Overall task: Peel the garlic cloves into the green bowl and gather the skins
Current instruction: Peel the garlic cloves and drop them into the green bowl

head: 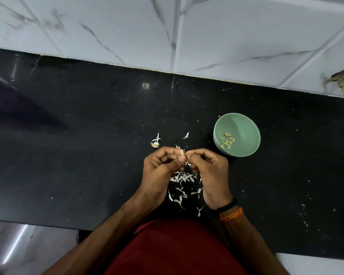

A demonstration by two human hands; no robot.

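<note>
Two hands meet over the middle of the black counter (87, 155), fingertips together; the left hand (163, 165) has its fingers curled in and pinches a small garlic clove (182, 152) between thumb and forefinger; the right hand (209, 167), fingers likewise curled, pinches at the same clove from the right side, so the two hands touch at the clove; whether skin is coming away there is too small to tell. Just beneath and nearer than the hands lies a scatter of white skins (182, 178) on the counter, thickest between the two wrists and thinning toward the near edge; a few more skins (186, 135) lie just beyond the hands, and to their left sits a garlic root stub (155, 144) with a strip of skin beside it. The green bowl (246, 124) stands on the counter to the right of the hands and a little farther off, near but not touching the right hand; inside it, on the left part of the bottom, lies a small heap of peeled cloves (227, 142). The right wrist wears a black band (225, 206) and an orange thread (231, 215); a red garment (177, 249) fills the near centre; white marbled tiles (246, 36) run along the far side of the counter.
</note>
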